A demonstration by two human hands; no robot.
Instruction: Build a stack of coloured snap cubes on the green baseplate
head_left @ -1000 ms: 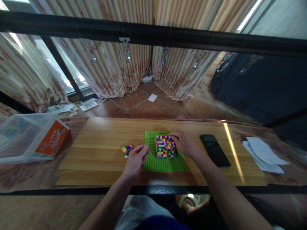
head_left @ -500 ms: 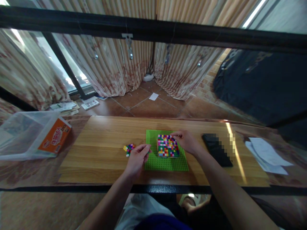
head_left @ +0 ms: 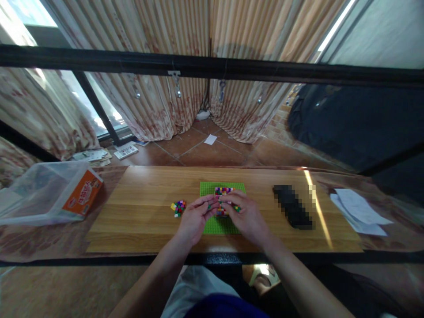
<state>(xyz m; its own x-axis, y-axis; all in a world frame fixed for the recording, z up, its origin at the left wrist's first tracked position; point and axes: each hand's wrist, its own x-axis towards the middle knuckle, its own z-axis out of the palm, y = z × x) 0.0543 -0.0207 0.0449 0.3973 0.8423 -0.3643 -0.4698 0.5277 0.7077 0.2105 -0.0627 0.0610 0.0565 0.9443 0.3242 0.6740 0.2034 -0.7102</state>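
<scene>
On the green studded baseplate (head_left: 212, 227) stands a block of small multicoloured toy bricks (head_left: 222, 191), partly covered by my hands. My left hand (head_left: 194, 218) is over the plate's left side, thumb and fingers closed on a small green toy brick (head_left: 210, 206). From the right, my right hand (head_left: 248, 216) reaches over the block, its fingers bent together close to my left fingertips. What those right fingers pinch, if anything, is too small to make out. A little pile of loose toy bricks (head_left: 179, 207) lies left of my left hand.
The wooden board (head_left: 139, 207) carries the plate and a black phone (head_left: 293, 207), partly pixelated. Paper sheets (head_left: 361, 210) lie at the right. A clear plastic bin (head_left: 43, 190) with an orange label is at the left. A dark bar (head_left: 212, 66) crosses beyond the board.
My right hand has come left and toward me from the block's far right corner, meeting my left hand over the block. The left hand has shifted slightly right. The view has tilted up.
</scene>
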